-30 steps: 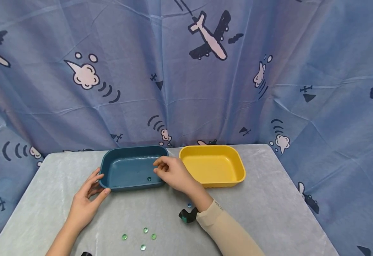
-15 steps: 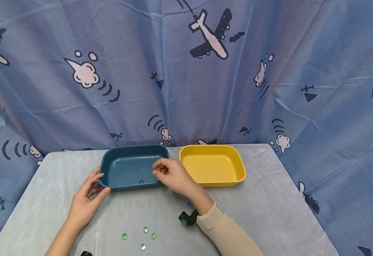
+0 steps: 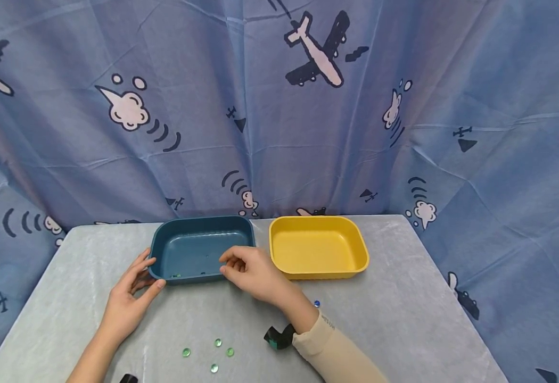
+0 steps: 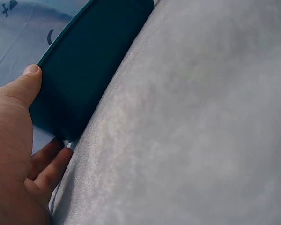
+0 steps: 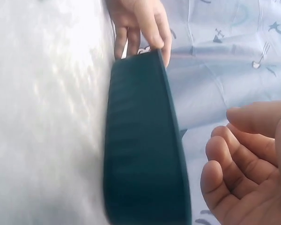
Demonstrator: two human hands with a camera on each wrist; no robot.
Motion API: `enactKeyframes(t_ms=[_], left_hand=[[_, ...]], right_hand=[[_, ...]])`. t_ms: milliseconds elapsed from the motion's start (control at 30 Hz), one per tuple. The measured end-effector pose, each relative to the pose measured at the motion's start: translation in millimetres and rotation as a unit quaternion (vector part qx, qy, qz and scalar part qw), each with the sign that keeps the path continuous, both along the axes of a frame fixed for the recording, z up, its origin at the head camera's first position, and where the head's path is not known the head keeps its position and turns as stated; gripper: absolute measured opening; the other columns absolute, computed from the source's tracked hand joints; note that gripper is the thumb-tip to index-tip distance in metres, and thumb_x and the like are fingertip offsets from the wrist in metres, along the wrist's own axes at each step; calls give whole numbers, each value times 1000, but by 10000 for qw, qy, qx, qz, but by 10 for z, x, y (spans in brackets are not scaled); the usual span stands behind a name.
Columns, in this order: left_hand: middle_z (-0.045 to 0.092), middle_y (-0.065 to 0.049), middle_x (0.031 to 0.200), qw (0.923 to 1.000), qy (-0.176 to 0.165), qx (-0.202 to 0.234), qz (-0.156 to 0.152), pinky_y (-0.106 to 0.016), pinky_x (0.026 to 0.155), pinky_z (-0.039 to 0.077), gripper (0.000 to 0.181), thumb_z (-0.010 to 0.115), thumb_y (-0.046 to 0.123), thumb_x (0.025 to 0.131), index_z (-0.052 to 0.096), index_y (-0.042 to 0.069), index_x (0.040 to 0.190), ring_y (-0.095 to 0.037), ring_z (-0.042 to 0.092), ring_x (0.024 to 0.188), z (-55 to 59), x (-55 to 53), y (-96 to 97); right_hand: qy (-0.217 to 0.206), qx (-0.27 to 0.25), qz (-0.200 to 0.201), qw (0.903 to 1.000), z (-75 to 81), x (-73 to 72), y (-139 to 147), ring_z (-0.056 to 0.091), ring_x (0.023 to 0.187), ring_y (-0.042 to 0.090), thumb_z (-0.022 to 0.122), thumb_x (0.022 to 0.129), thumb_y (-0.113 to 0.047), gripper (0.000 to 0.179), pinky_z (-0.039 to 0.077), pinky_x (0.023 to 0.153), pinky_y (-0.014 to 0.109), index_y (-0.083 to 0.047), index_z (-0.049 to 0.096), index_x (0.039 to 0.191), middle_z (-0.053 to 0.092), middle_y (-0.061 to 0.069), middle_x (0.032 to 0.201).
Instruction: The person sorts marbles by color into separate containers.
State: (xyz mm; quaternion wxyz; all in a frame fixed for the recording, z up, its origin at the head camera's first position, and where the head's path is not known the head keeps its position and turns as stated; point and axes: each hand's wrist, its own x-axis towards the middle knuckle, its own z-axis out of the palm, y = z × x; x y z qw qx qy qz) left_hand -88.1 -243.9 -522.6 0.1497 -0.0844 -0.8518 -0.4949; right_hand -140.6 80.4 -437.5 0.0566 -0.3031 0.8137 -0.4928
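Note:
My left hand [image 3: 127, 306] grips the near left corner of a teal tray [image 3: 200, 224], its thumb on the rim; the left wrist view shows this thumb [image 4: 30, 77] at the rim and fingers under the corner. My right hand [image 3: 255, 272] is over the right end of that tray. Its fingers [image 5: 220, 147] are loosely curled, with a gap to the thumb and nothing seen between them. Inside the tray, a small green glass bead [image 3: 176, 275] lies by the near wall and a dark bead [image 3: 203, 273] further right.
A yellow tray [image 3: 319, 275] stands right of the teal one. Several green glass beads, including one bead [image 3: 186, 352], lie on the grey cloth-covered table [image 3: 404, 330]. A blue bead [image 3: 317, 304] sits beside my right forearm. A patterned blue curtain [image 3: 203, 106] hangs behind.
My right hand has shifted slightly left and nearer. The dark bead in the tray has moved left along the near wall. A blue bead shows right of my forearm; another left of it is now covered.

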Motion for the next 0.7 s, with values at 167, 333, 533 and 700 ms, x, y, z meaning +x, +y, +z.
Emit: enactKeyframes(t_ms=[167, 333, 533, 700], left_hand=[[39, -10, 174, 10000, -11, 0, 11, -8, 97, 51, 61, 80, 7, 102, 57, 9, 158, 4, 58, 128, -7, -4, 0], [39, -11, 174, 10000, -6, -8, 8, -7, 97, 51, 60, 80, 6, 102, 57, 8, 158, 5, 57, 128, -7, -6, 1], [39, -12, 174, 10000, 13, -36, -15, -7, 97, 50, 61, 80, 7, 102, 57, 8, 158, 4, 55, 130, -6, -8, 5], [38, -10, 174, 10000, 5, -41, 4, -6, 97, 50, 62, 80, 7, 102, 57, 11, 158, 7, 54, 130, -16, 1, 2]], right_hand=[[173, 45, 176, 9997, 45, 76, -63, 61, 81, 4, 75, 106, -17, 10, 58, 71, 21, -15, 79, 115, 69, -11, 94], [150, 93, 460, 9988, 37, 145, -129, 61, 84, 2, 75, 106, -16, 10, 58, 73, 19, -15, 78, 115, 68, -11, 96], [304, 222, 770, 9963, 4, 232, -215, 60, 86, -2, 75, 106, -14, 11, 58, 75, 16, -13, 79, 116, 69, -12, 97], [509, 441, 1112, 9915, -18, 300, -282, 58, 86, -6, 75, 106, -16, 12, 57, 75, 12, -13, 78, 117, 69, -12, 96]])
